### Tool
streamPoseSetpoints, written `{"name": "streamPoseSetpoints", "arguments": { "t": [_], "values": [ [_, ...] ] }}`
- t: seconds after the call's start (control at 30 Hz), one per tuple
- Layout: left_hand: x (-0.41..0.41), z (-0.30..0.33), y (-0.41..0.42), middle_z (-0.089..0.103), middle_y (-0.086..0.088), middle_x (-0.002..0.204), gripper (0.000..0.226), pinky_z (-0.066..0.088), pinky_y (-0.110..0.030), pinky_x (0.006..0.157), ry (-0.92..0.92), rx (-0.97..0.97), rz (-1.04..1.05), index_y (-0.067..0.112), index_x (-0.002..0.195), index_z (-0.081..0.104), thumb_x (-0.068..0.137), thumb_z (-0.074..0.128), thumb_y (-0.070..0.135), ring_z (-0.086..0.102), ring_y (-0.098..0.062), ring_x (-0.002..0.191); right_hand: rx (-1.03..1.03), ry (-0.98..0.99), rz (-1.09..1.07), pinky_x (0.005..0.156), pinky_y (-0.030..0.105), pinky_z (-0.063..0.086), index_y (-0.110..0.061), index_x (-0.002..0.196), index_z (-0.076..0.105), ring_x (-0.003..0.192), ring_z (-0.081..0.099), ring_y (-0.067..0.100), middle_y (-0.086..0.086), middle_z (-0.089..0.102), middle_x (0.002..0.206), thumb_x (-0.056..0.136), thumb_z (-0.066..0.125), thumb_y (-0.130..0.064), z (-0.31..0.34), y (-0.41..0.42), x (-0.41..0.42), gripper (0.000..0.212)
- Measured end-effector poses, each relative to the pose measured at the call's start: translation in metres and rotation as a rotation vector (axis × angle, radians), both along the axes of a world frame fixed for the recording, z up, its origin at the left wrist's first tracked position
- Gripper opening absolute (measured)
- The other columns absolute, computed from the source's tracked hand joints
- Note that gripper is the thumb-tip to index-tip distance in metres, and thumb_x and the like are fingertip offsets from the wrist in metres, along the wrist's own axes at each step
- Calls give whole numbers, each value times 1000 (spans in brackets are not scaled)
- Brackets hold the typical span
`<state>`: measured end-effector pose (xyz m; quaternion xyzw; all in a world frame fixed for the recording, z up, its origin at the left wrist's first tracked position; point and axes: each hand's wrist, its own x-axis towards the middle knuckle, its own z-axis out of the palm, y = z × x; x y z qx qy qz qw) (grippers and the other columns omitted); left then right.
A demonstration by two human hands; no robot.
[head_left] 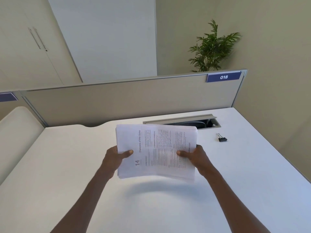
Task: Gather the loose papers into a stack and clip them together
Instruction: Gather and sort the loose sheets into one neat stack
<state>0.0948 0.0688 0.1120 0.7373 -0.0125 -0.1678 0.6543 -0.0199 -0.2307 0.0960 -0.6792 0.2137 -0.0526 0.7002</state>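
Held paper stack point(156, 150); binder clip point(222, 139) apart.

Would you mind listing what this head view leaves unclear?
- Body text on the paper stack: too small and blurred.
- Fingers of the left hand and right hand: hidden behind the stack.
- Inside of the cable slot: dark, partly covered by the stack.
- Binder clip: too small to tell details.

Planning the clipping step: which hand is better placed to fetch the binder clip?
The right hand, probably. The binder clip lies on the desk to the right of the paper stack, just beyond that hand. The left hand would have to cross the stack and can keep holding it.
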Motion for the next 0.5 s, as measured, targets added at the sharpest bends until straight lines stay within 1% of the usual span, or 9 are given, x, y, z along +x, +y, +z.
{"name": "streamPoseSetpoints", "arguments": {
  "t": [0.07,0.13,0.17,0.27,0.37,0.43,0.5],
  "values": [
    [-6,-18,-12,77,0,87,19,53,-30,68,-30,58,135,15,89,73,74,84,14,70,-25,78,-96,21,-93,73,39,61,-5,105,70,87,73,26,6,75,101,72,84,-12,-5,5,4,36],
    [-13,-34,-22,75,2,86,18,50,-34,70,-45,85,225,18,84,70,73,84,20,68,-25,78,-144,12,-162,62,24,55,-5,105,69,86,70,25,6,73,101,74,82,-10,-6,11,5,34],
    [-17,-39,-26,73,2,85,17,49,-34,70,-47,86,259,19,82,68,75,83,21,67,-26,78,-148,0,-186,59,21,52,-4,106,69,85,69,26,6,72,100,75,81,-9,-9,13,6,34],
    [-26,-43,-35,71,3,84,13,47,-33,67,-56,60,303,18,84,66,81,79,20,65,-24,78,-148,-12,-227,58,20,51,-2,106,70,84,69,26,8,73,99,75,81,-7,-16,15,5,33],
    [-29,-44,-36,70,4,83,13,43,-29,60,-63,66,308,15,86,66,83,77,20,63,-20,75,-115,-13,-221,57,16,52,-4,104,71,79,69,19,7,73,96,75,81,-6,-25,12,4,31],
    [-30,-49,-33,71,4,84,14,44,-28,60,-51,91,287,17,86,66,81,79,18,64,-20,76,-94,-13,-188,54,11,51,-5,102,71,80,69,17,5,73,94,74,82,-4,-31,11,2,31],
    [-33,-55,-28,72,4,88,21,48,-29,64,-29,115,261,19,88,67,76,83,15,67,-19,81,-79,10,-148,54,11,51,-5,100,70,83,69,19,3,74,93,70,84,-2,-40,11,-2,33]
  ]
}}
